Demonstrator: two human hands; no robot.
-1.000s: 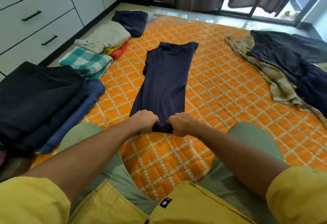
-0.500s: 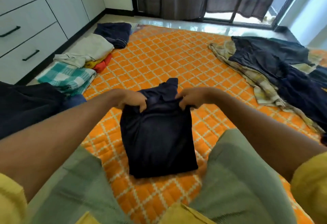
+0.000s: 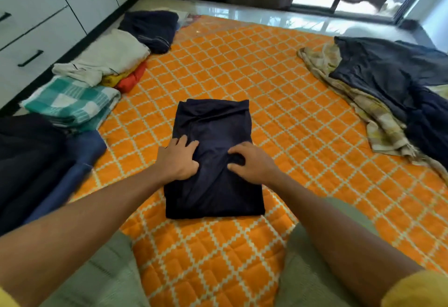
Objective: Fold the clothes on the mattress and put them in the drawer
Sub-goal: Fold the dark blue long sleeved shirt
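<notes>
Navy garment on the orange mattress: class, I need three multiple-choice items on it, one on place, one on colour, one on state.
1. Where does the navy garment lie?
A. mid-mattress, before the person
B. in a drawer
C. on the checked cloth

2. What colour is the checked cloth?
A. red and black
B. teal and white
C. purple

3. What are the hands doing?
A. hanging idle
B. pulling a drawer handle
C. both resting on the garment

Answers: 1 A, orange mattress shows all round it. 2 B, teal and white squares. 3 C, left hand and right hand lie on the fabric.
</notes>
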